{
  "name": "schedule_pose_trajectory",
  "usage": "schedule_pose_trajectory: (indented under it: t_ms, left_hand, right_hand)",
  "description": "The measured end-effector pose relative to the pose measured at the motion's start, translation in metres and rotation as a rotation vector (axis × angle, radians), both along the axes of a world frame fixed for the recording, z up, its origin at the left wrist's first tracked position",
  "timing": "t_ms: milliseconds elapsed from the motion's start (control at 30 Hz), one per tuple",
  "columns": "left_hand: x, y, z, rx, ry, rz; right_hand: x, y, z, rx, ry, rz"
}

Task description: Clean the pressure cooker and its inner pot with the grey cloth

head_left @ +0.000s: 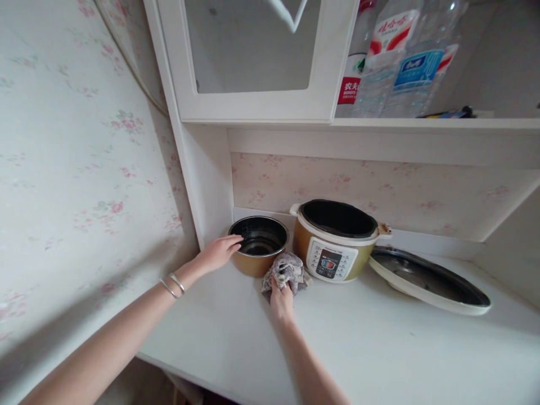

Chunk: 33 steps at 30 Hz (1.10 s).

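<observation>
A rice cooker's inner pot (253, 265), black inside and gold outside, stands on the white countertop near the left cabinet panel. My left hand (217, 253) is at its left rim, fingers reaching over the edge and thumb outside, gripping it. In my right hand (282, 298) is a bunched grey patterned cloth (289, 267), pressed against the pot's front right side. To the right stands the gold and white cooker body (301, 242), uncovered, with its control panel facing me. Its detached lid (426, 278) lies beside it, dark inner side up.
Above the counter (379, 349) hangs a white cabinet with a glass-paned door (253, 107). Several plastic bottles (383, 73) stand on its open shelf at the right. A flowered wall (97, 169) with a cable (130, 67) bounds the left side.
</observation>
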<state>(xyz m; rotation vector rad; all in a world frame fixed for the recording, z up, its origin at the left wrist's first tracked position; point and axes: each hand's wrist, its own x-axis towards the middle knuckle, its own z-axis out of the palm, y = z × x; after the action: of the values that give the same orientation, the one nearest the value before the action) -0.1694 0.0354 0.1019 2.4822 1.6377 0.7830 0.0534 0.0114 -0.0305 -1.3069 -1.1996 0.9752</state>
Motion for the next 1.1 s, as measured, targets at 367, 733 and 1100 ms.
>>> schedule_pose_trajectory:
  t_ms: [367,733,1100]
  left_hand:
    - [0.027,-0.016,-0.014,0.092,0.071,0.110]
    - [-0.018,0.023,0.005,0.042,0.121,-0.039]
    - [0.023,0.004,-0.006,0.065,0.101,0.096]
  right_hand:
    - [-0.001,0.011,0.010,0.011,-0.006,-0.018]
    - [0.021,0.021,0.025,0.055,-0.064,-0.031]
    - [0.008,0.027,0.024,0.152,-0.137,-0.055]
